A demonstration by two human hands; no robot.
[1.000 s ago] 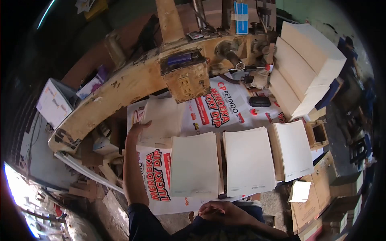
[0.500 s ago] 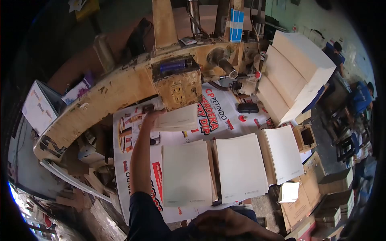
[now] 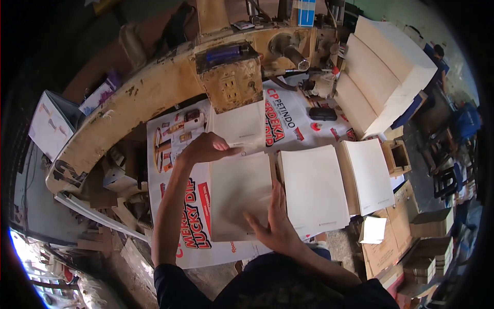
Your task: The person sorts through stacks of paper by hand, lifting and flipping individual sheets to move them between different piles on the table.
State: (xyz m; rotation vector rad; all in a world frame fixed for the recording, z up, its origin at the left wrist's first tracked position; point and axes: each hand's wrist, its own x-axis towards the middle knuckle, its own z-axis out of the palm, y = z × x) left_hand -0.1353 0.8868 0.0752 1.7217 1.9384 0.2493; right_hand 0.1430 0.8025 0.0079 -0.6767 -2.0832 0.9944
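Note:
My left hand [image 3: 206,148] is over the far edge of the left paper stack [image 3: 239,190], its fingers stretched out to the right. Just beyond it lies another stack of printed sheets [image 3: 237,123], partly beneath the worn metal box of the machine. At the right side of the left stack is my right hand [image 3: 275,221], thumb and fingers spread, with the fingers along the stack's edge. To its right sit a middle paper stack [image 3: 314,188] and a right paper stack [image 3: 368,177], both with small print at the near edge.
A printed banner [image 3: 195,216] covers the table. Behind it stands a worn machine frame with a socket box [image 3: 230,80]. A tall pile of paper [image 3: 381,77] rises at the back right, near a black case [image 3: 322,114] and a wooden box [image 3: 399,157]. A person works far right.
My left hand has come back from the far stack toward the left stack. My right hand has moved forward from near my body to that stack's right edge. The view has tilted down.

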